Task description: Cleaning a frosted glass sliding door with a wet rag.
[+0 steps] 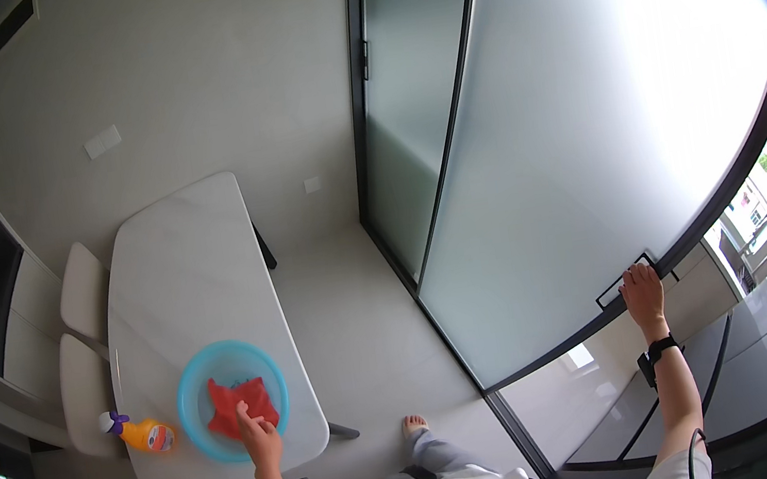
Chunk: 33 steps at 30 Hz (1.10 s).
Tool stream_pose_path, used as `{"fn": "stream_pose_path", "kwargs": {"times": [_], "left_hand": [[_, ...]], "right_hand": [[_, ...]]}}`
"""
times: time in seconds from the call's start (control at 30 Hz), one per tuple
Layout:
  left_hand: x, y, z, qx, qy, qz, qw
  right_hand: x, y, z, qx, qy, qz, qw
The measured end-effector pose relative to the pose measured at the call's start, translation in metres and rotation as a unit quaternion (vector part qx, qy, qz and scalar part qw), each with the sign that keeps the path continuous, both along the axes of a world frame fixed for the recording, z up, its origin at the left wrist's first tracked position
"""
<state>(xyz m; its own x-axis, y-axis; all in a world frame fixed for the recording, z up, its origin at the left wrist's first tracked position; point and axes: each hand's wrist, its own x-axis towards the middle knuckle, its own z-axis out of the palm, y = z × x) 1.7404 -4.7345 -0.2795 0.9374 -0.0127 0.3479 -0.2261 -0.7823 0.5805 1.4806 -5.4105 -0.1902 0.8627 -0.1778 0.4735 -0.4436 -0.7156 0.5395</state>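
My left hand (260,442) is in front of a light blue plastic basin (198,434), its fingers loosely apart with nothing seen between them. A crumpled red cloth (224,401) lies in the basin; whether my fingertips touch it cannot be told. At the right, my right hand (643,293) grips the rectangular black handle (611,290) at the edge of a frosted glass sliding door (537,181). Left of the basin is an orange spray bottle (143,435) with a purple and white trigger head. It bears a label.
Basin and bottle are on a white marble-look table (189,267) with rounded corners. Two pale chairs (85,392) stand along its left side. Past the door's edge are grey kitchen cabinets (759,348) and a window. A dark floor track (517,434) runs below the door.
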Motion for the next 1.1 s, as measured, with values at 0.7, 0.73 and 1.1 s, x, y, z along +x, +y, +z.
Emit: {"fn": "stream_pose_path", "kwargs": {"times": [0.7,0.73,1.1], "left_hand": [[-0.027,0.044,0.042,-0.021,0.034,0.046,0.998],[-0.023,0.045,0.052,-0.032,0.049,0.053,0.997],[0.102,0.086,0.037,-0.034,0.315,0.161,0.935]], "right_hand": [[0.132,0.073,0.004,0.413,-0.260,0.130,0.863],[0.167,0.095,0.008,0.518,-0.250,0.150,0.804],[0.481,0.524,-0.002,0.694,0.385,0.417,0.443]]}}
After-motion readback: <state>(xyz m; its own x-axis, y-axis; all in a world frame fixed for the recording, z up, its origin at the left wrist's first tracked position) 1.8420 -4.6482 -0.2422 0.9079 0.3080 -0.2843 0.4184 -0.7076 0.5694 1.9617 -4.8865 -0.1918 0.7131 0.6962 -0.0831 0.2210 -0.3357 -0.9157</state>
